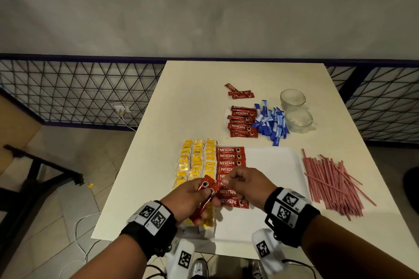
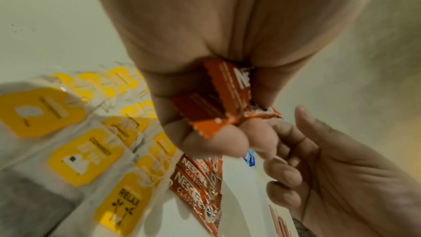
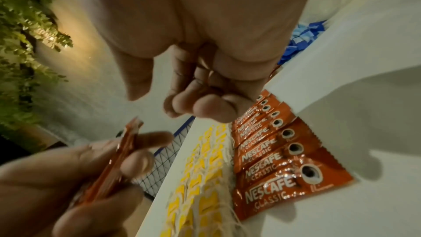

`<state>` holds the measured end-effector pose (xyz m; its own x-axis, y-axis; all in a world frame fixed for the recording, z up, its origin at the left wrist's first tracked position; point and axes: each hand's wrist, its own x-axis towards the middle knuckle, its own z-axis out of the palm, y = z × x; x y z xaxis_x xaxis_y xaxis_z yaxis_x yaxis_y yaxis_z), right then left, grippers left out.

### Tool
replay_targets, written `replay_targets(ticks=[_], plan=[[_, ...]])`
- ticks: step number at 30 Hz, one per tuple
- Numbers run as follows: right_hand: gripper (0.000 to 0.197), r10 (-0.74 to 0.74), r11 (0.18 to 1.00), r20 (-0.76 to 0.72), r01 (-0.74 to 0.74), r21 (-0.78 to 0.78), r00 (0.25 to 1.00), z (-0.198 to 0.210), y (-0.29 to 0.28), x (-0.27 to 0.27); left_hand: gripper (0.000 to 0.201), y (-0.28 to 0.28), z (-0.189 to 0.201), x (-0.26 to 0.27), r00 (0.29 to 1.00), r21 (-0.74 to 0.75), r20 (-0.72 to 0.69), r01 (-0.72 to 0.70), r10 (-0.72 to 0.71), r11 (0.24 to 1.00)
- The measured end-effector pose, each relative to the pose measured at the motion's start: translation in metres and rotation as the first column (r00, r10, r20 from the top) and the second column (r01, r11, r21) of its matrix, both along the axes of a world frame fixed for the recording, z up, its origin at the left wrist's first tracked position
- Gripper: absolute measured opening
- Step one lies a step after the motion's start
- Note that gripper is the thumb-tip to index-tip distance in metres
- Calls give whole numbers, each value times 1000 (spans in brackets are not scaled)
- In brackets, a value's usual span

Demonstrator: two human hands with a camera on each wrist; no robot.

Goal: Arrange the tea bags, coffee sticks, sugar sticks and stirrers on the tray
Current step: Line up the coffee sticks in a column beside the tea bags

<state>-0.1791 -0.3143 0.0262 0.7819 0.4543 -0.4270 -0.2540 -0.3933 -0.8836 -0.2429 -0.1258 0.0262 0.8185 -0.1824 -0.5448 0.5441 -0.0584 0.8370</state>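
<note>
Left hand (image 1: 191, 197) grips red coffee sticks (image 1: 205, 196) — crinkled, glossy.

Sitting on the cream desk (image 1: 186, 102): white tray (image 1: 276, 165) lower centre, loose coffee sticks (image 1: 241, 121) and blue sugar sticks (image 1: 271, 123) above it, two glass cups (image 1: 295, 108) upper right, red stirrers (image 1: 333, 184) lying right.

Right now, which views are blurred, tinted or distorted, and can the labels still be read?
Head view: sharp, dim, railing bowed by the wide angle, tray coffee sticks readable. Left wrist view: warm tint, motion blur on the tea bags. Right wrist view: same tint, left hand smeared, printed labels legible.
</note>
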Motion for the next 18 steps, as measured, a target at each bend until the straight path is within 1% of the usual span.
replay_targets(ticks=[2,3,4,7,8,10,12,13,15,18], plan=[[9,55,998,-23,-54,16,998,1,3,-4,15,-4,1,1,1000,11,23,-2,2,1000],[10,54,998,-27,-54,19,998,1,4,-5,16,-5,2,3,1000,18,30,2,-3,1000],[12,27,1000,-24,-27,7,999,0,4,-5,16,-5,1,4,999,24,31,12,-13,1000],[12,-145,989,-46,146,16,988,-6,-3,2,17,1,0,5,999,51,5,32,-32,998],[12,-174,984,-52,175,20,983,-7,-6,3,17,3,0,5,1000,73,3,13,-14,997],[14,-166,986,-61,167,18,984,-8,-12,4,19,4,0,6,998,145,41,-59,54,988],[17,-160,986,-82,162,23,984,-9,-15,3,23,3,1,11,992,181,89,-103,88,978],[18,-170,984,-99,174,28,980,-9,-16,3,24,2,0,13,992,202,104,-95,75,975],[18,-176,982,-121,182,41,977,-7,-18,2,23,2,-1,17,992,302,127,-19,-20,953],[14,-148,989,-81,149,14,986,-7,-23,-2,20,0,-2,18,976,453,126,103,-178,886]])
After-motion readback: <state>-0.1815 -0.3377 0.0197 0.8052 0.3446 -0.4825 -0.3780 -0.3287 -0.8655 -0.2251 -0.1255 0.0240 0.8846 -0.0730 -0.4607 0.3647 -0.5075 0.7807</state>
